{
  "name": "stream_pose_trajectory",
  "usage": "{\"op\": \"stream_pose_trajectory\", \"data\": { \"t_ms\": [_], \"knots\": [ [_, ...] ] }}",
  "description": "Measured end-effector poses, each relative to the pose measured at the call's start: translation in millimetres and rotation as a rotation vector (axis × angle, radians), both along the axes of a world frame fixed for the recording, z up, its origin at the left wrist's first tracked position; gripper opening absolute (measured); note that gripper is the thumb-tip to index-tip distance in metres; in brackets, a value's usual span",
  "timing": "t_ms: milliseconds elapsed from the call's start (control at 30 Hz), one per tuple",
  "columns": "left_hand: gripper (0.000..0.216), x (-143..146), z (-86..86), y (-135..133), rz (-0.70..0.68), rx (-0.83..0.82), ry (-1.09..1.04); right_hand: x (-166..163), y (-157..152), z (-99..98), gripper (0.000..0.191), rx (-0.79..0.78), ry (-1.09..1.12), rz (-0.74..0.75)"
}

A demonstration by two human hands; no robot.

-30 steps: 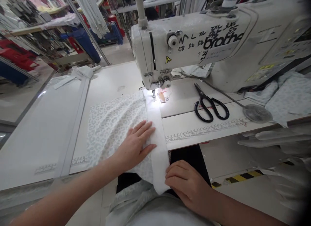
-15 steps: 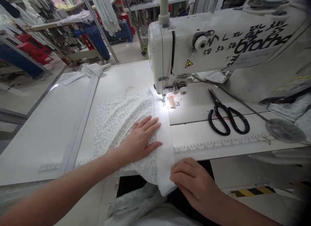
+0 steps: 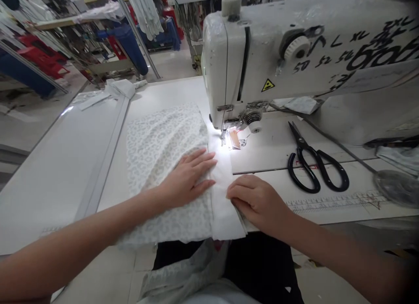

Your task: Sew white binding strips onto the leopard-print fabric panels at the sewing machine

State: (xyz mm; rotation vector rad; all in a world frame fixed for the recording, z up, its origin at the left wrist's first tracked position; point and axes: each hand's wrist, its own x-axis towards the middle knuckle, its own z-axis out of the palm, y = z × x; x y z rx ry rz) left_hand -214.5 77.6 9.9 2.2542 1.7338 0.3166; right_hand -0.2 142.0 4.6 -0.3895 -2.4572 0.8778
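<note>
The left hand [image 3: 186, 180] lies open and flat, fingers together, on the white leopard-print fabric panel [image 3: 159, 140], and its pressure holds the layers smooth against the table. The right hand [image 3: 258, 203] is half closed, with its fingers curled over the right edge of the plain white fabric band [image 3: 224, 212]; whether it pinches the edge or only steers it cannot be determined from this view. The band runs along the right side of the panel and leads straight under the presser foot [image 3: 231, 126], so the two hands together keep the band aligned with the needle [image 3: 223, 136], which is lit by the machine lamp. Below the table edge, a grey-white fabric bundle [image 3: 183, 273] hangs over the person's black trousers [image 3: 262, 264], where it is kept off the work surface. To the right of the needle, black-handled tailor's scissors [image 3: 314, 164] lie on the machine table [image 3: 59, 177], within reach but clear of the fabric path. A printed measuring scale [image 3: 334, 202] runs along the table near the scissors. Above stands the white Brother sewing machine head [image 3: 294, 55]. Further away, hanging white garments [image 3: 145, 11] and blue and red equipment occupy the workshop.
</note>
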Motion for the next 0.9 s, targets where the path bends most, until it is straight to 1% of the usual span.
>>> {"op": "stream_pose_trajectory", "data": {
  "t_ms": [67,167,300,433,500,567,633,700,733,767,800,833,900],
  "knots": [
    [0.053,-13.1,-1.7,13.1,-0.034,0.013,0.024,-5.3,9.7,0.5,0.022,0.027,-0.014,0.004],
    [0.057,-25.9,0.3,28.5,-0.086,0.002,0.070,-12.3,22.5,0.9,0.021,0.072,-0.034,-0.001],
    [0.059,-37.8,4.1,46.2,-0.113,-0.024,0.144,-23.3,41.2,-2.0,0.020,0.127,-0.060,-0.017],
    [0.062,-54.6,3.8,71.6,-0.139,-0.009,0.179,-38.4,60.6,-6.4,0.019,0.179,-0.088,-0.057],
    [0.063,-59.4,4.5,81.2,-0.125,0.015,0.180,-38.9,59.6,-4.9,0.021,0.210,-0.098,-0.068],
    [0.063,-55.3,6.8,79.5,-0.110,0.045,0.181,-27.3,43.1,-0.7,0.025,0.224,-0.062,-0.082],
    [0.060,-40.8,9.7,61.1,-0.138,0.036,0.179,-3.6,11.1,2.9,0.029,0.224,0.023,-0.090],
    [0.060,-18.6,11.9,27.0,-0.202,-0.021,0.173,24.9,-28.7,0.5,0.032,0.216,0.086,-0.041],
    [0.063,-6.5,12.4,6.4,-0.228,-0.050,0.170,37.4,-47.9,-3.9,0.030,0.196,0.099,-0.008],
    [0.068,5.3,12.6,-14.8,-0.248,-0.073,0.178,47.0,-64.8,-10.4,0.028,0.099,0.124,-0.010],
    [0.071,16.1,12.5,-35.2,-0.262,-0.083,0.190,53.0,-78.6,-18.5,0.024,-0.043,0.091,-0.095],
    [0.073,25.5,12.1,-53.8,-0.273,-0.085,0.206,55.2,-89.1,-27.5,0.021,-0.214,0.061,-0.153],
    [0.070,39.7,10.3,-83.2,-0.284,-0.059,0.243,50.8,-101.1,-45.1,0.017,-0.567,0.022,-0.245]
  ]
}}
